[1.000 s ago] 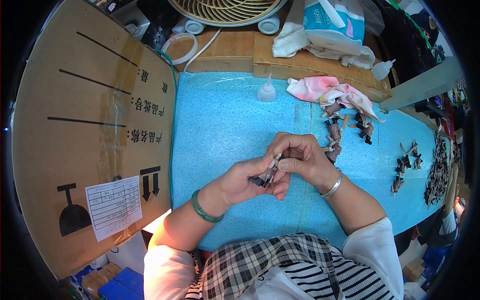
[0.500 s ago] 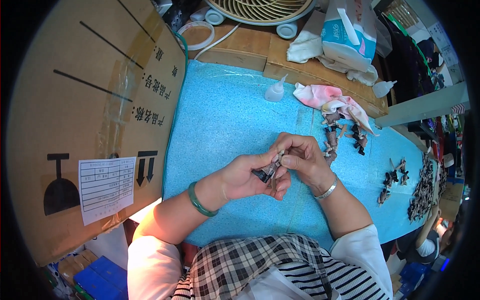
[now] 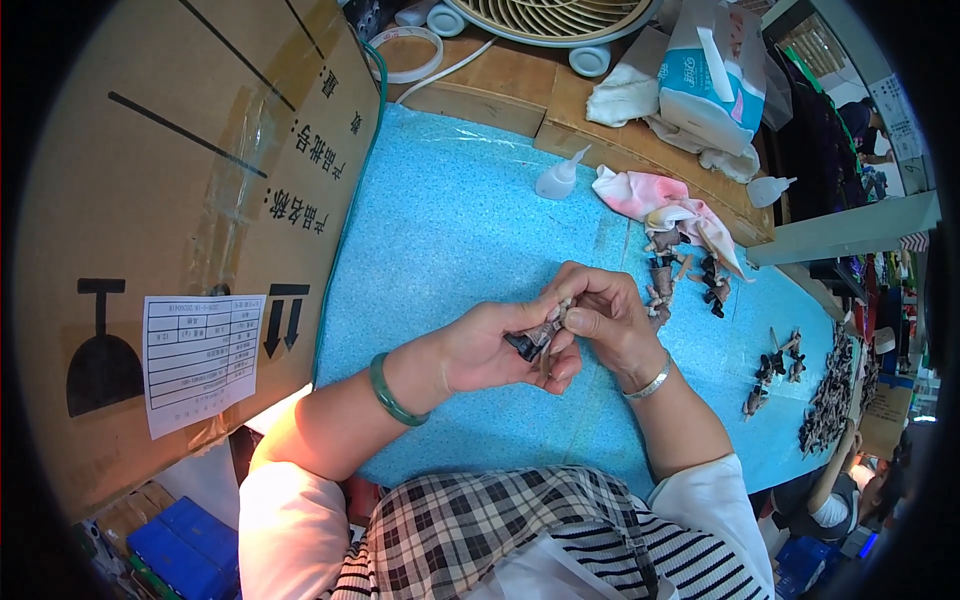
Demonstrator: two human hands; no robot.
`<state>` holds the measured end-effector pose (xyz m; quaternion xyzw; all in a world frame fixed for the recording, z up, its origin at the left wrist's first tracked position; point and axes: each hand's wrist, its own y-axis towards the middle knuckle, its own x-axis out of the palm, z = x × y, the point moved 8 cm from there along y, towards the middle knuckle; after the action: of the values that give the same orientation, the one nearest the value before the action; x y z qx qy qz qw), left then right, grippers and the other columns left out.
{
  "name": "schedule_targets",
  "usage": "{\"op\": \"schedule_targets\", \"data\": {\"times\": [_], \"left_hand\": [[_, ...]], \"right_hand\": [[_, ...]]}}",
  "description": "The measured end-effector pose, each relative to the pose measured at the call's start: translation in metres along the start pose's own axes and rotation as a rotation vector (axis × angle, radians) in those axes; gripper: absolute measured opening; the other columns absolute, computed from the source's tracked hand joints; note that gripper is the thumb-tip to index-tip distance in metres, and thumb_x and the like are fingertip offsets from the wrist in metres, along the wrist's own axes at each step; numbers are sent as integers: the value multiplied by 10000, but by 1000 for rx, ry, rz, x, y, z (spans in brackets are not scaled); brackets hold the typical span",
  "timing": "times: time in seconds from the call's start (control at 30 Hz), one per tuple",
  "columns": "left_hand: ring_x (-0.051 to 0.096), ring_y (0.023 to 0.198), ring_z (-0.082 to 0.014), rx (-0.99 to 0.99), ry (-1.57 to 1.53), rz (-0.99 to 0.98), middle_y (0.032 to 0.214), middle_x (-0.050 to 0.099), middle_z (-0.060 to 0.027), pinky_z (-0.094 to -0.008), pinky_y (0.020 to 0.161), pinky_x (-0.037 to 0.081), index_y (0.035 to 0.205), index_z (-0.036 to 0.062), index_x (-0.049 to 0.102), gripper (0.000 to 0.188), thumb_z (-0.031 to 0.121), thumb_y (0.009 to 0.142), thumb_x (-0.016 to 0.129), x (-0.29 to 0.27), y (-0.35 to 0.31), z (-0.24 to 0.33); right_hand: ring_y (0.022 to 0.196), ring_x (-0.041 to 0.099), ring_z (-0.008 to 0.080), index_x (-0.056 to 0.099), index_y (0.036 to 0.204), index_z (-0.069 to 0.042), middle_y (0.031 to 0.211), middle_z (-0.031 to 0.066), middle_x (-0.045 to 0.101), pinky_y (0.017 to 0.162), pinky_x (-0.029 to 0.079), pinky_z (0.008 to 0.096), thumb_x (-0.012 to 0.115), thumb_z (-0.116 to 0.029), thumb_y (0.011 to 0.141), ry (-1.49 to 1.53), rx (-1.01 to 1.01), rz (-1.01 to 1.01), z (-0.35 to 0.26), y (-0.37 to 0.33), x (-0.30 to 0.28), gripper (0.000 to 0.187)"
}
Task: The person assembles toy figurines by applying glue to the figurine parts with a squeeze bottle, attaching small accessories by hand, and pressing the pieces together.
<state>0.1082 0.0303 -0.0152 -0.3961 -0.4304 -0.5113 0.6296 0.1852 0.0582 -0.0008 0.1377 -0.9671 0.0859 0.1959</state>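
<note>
Left hand: the left hand (image 3: 495,345) is raised above the bench with a green bangle (image 3: 388,390) on its wrist; its fingers are curled around a small dark figurine piece (image 3: 532,340), grasping it from the left.
Right hand: the right hand (image 3: 605,320) meets the left one from the right, a silver bracelet (image 3: 648,382) on its wrist; its fingers are bent and pinch the upper, paler end of the same piece.
Held piece: small, dark at its lower left end and light at the top, it sits between both hands above the middle of the mat, mostly covered by fingertips, so its exact shape cannot be told.
Bench: the bench (image 3: 480,95) is wooden and carries a blue foam mat (image 3: 460,230) under the hands.
Loose pieces: a cluster of similar small figurine parts (image 3: 680,275) lies on the mat just beyond the right hand; a few more (image 3: 775,375) lie further right, and a dark heap (image 3: 835,400) sits near the mat's right end.
Cloth: a pink and white rag (image 3: 650,200) lies on the mat beside the first cluster.
Bottles: a small clear squeeze bottle (image 3: 558,180) lies tipped on the mat near the far edge; another (image 3: 770,190) lies on the wood to the right.
Box: a large cardboard box (image 3: 170,200) stands along the mat's left side, a white paper label (image 3: 200,355) stuck on it.
Far edge: a fan base (image 3: 550,20), a roll of tape (image 3: 410,50) and a tissue pack (image 3: 715,75) sit at the back.
</note>
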Motion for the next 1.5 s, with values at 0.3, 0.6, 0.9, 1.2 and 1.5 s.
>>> {"op": "schedule_targets", "data": {"times": [0.3, 0.6, 0.9, 1.2, 1.5], "left_hand": [[541, 853, -249, 9, -23, -13, 876, 549, -138, -381, 803, 429, 859, 84, 473, 431, 493, 949, 371, -2, 1, -2], [547, 859, -248, 6, 25, -13, 863, 557, -146, -366, 792, 431, 841, 84, 476, 438, 497, 944, 375, -2, 1, -1], [557, 876, -246, 2, 61, 5, 884, 570, -153, -360, 795, 432, 829, 83, 478, 444, 499, 943, 371, -5, 0, -2], [567, 876, -247, -1, 79, 28, 900, 577, -156, -364, 808, 434, 826, 73, 493, 457, 501, 938, 376, -6, -1, -1], [591, 853, -232, 9, 91, 20, 912, 605, -144, -398, 827, 464, 814, 61, 542, 461, 456, 964, 355, -6, -1, -1]], "right_hand": [[787, 573, 126, 622, 871, 12, 872, 71, 588, 730, 471, 246, 671, -70, 806, 5, -39, -3, -3, 0, 2, 116], [801, 567, 128, 621, 877, 17, 891, 72, 575, 733, 474, 250, 679, -59, 803, 16, -46, -20, -4, -1, 2, 121], [840, 573, 193, 599, 838, -2, 891, 100, 560, 769, 476, 304, 724, -166, 765, -18, 1, 22, -4, -2, 3, 218], [863, 568, 195, 614, 850, 1, 901, 101, 561, 781, 475, 307, 725, -155, 760, -23, -6, 15, -3, -2, 4, 212], [855, 577, 194, 628, 864, 3, 909, 111, 568, 775, 483, 299, 731, -141, 753, -39, -32, 14, -4, -2, 3, 209]]}}
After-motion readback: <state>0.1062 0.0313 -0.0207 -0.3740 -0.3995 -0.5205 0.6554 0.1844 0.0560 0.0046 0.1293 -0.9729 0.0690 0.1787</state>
